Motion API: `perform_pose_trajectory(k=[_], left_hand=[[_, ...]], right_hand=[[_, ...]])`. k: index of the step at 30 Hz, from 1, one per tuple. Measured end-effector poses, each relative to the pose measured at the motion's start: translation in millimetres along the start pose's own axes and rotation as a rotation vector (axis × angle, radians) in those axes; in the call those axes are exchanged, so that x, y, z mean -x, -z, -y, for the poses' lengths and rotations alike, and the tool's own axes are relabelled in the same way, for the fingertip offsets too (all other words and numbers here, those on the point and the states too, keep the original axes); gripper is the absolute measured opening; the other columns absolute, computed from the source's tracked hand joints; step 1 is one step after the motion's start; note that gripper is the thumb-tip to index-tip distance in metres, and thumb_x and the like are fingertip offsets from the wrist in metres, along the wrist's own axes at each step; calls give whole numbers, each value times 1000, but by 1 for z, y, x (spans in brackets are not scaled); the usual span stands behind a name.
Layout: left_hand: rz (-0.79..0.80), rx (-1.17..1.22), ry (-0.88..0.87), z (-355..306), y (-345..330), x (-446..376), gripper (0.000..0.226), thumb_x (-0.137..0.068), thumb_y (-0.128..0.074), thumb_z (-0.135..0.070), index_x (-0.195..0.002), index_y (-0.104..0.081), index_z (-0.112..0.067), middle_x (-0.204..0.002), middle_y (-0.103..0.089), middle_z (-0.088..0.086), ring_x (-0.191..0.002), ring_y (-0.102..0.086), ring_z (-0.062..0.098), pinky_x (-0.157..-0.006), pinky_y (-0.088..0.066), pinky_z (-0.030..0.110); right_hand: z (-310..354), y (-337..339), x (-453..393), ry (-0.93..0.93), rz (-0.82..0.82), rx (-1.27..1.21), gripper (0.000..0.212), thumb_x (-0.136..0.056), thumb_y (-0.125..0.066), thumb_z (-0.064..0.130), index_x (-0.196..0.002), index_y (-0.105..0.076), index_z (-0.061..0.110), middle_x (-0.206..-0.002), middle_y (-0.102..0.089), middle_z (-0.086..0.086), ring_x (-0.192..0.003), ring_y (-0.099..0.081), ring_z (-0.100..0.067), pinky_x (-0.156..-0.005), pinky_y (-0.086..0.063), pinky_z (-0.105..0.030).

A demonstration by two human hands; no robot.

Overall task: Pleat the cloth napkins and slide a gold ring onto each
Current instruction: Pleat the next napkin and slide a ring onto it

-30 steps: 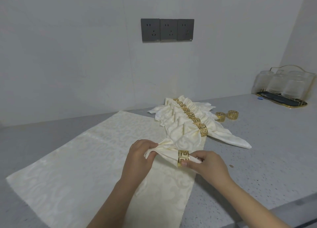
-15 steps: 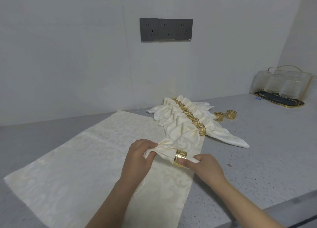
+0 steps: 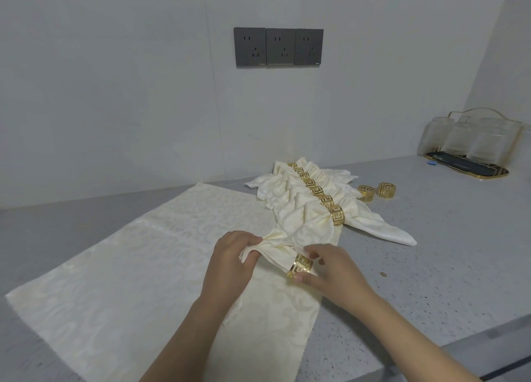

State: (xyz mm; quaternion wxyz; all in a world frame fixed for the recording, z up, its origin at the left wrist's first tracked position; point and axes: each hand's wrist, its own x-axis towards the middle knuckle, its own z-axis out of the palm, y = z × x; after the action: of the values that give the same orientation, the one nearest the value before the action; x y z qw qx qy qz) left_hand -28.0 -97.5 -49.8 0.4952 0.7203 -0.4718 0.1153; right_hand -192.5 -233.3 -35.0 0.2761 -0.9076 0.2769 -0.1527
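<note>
Head view: we were partway through the pile, with one napkin in hand and its ring going on.

A row of finished napkins (image 3: 304, 206) lay near the back edge of the counter (image 3: 431, 266), each already banded in gold; we judged most of the work done. Two spare rings (image 3: 376, 192) sat just beside that row, toward the right, so we reckoned at least two more napkins remained, perhaps the flat cloth (image 3: 129, 266) spread across the counter's left part. Our left hand (image 3: 230, 261) was curled around the gathered end of the pleated napkin (image 3: 273, 252), gripping it. Our right hand (image 3: 330, 269) pinched the gold ring (image 3: 299, 266) between thumb and fingers, the ring already around the napkin's narrow end, between the two hands and touching both cloth and fingertips.
</note>
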Motion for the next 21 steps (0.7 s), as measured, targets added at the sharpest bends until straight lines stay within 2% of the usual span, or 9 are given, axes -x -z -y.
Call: perform_pose_trajectory(k=[3,7,9,13,17,21], left_hand=[[3,-1,4,-2,0,0,17,-77,-64,-15,-91,-72,-18,-93,-61,-18,-95,-52,0,-89,-44,31],[-2,10,-1,-3,0,0,18,-75,-62,-18,-90,-72,-18,-93,-59,-24,-96,-53,-4,-88,-42,24],[-18,23,-9,-4,1,0,18,-75,-62,-17,-90,-72,-19,-93,-60,-24,-96,-53,-5,-87,-41,22],[-17,24,-45,-5,1,-1,16,-74,-65,-18,-88,-73,-19,-91,-61,-24,-95,-54,-5,-85,-42,19],[59,62,-40,-3,3,-1,15,-75,-67,-17,-88,-73,-19,-108,-58,-20,-93,-57,-2,-81,-41,11],[220,129,-17,-2,7,-3,17,-74,-69,-13,-87,-74,-22,-102,-63,-18,-92,-61,2,-81,-45,15]], right_hand=[[4,-2,-2,79,84,-41,43,-77,-70,51,-108,-62,23,-101,-62,7,-91,-55,-11,-81,-44,-25],[8,-1,-1,53,20,-215,34,-78,-72,46,-104,-58,30,-92,-62,15,-80,-54,1,-69,-40,-12],[11,-1,2,28,-11,-316,31,-79,-70,46,-103,-56,31,-92,-62,17,-81,-55,5,-68,-40,-9],[16,-6,1,-14,0,-309,32,-84,-62,50,-105,-49,29,-96,-61,13,-89,-57,-4,-73,-44,-18],[18,-3,-4,-51,-16,-340,39,-84,-65,45,-114,-46,29,-101,-57,12,-88,-53,1,-65,-38,-8],[8,16,-12,13,205,-237,70,-79,-72,43,-139,-36,38,-109,-48,19,-101,-48,-1,-77,-37,-9]])
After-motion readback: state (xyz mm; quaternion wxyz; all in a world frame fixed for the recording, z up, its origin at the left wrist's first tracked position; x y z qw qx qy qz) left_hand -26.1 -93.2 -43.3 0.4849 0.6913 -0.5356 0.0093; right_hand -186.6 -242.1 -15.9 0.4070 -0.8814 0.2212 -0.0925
